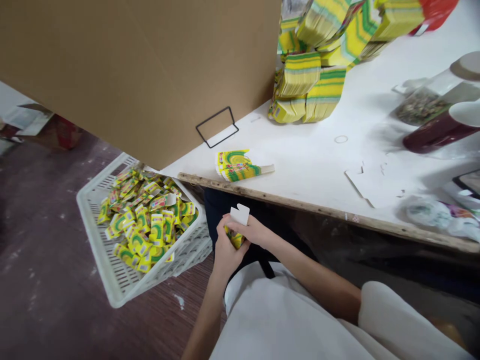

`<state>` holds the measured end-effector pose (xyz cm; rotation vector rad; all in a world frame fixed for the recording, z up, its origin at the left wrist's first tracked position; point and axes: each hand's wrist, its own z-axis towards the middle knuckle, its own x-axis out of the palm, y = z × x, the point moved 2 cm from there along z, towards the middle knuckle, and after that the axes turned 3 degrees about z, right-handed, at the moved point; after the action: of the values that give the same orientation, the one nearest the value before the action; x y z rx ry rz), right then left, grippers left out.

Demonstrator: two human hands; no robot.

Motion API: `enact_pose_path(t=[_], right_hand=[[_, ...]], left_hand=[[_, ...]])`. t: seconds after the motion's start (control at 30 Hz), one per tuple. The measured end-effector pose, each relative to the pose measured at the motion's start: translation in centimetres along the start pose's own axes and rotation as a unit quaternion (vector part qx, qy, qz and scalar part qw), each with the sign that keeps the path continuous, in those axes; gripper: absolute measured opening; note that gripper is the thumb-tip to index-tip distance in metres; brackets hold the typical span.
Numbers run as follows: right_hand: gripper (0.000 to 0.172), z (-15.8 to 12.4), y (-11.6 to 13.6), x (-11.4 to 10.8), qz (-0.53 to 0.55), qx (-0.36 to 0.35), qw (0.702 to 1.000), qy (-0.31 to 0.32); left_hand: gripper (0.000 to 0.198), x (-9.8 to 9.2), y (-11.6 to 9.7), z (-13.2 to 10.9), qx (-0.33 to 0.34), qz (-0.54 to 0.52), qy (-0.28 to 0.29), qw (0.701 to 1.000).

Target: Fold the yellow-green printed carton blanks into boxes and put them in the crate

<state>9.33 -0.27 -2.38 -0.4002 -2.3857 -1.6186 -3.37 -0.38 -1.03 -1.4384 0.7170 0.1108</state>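
Below the table edge, over my lap, both hands hold one small yellow-green carton (237, 239) with a white flap sticking up. My left hand (225, 252) wraps round it from below and the left. My right hand (252, 231) pinches it from the right, fingers closed on the box near the flap. A short pile of flat yellow-green cartons (240, 166) lies on the white table (318, 165) near its front edge, just above my hands.
A white plastic crate (112, 280) on the floor at left holds several folded cartons. A large cardboard sheet (142, 70) leans over the table's left end. Bundles of flat cartons (315, 75) are stacked at the back; jars (442, 127) and scraps lie at right.
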Motion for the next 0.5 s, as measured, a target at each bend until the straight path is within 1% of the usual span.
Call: enact_pose_path(t=[0.1,0.17,0.23,0.3,0.33,0.4,0.5], right_hand=[[0.034,-0.2,0.2,-0.1,-0.010,-0.027,0.999,-0.019],[0.042,-0.6,0.8,-0.2,-0.062,-0.066,0.996,-0.027],[0.052,-1.2,1.5,-0.2,-0.128,-0.102,0.986,-0.002],[0.062,-1.7,2.0,-0.2,-0.178,-0.107,0.978,0.032],[0.064,-1.9,2.1,-0.2,-0.189,-0.100,0.976,0.039],[0.062,-2.1,2.0,-0.3,-0.191,-0.089,0.977,0.037],[0.055,-2.2,1.5,-0.6,-0.165,-0.095,0.982,0.022]], left_hand=[[0.069,-0.6,0.3,0.3,-0.015,0.021,-0.015,1.000],[0.066,-0.8,0.3,0.6,-0.025,0.018,-0.012,0.999],[0.067,-0.8,0.3,0.9,-0.026,0.007,-0.011,1.000],[0.070,-0.6,0.3,1.1,-0.025,0.000,-0.014,1.000],[0.072,-0.5,0.3,1.2,-0.026,0.001,-0.016,1.000],[0.072,-0.4,0.2,1.1,-0.036,0.009,-0.021,0.999],[0.070,-0.4,-0.1,0.7,-0.055,0.014,-0.016,0.998]])
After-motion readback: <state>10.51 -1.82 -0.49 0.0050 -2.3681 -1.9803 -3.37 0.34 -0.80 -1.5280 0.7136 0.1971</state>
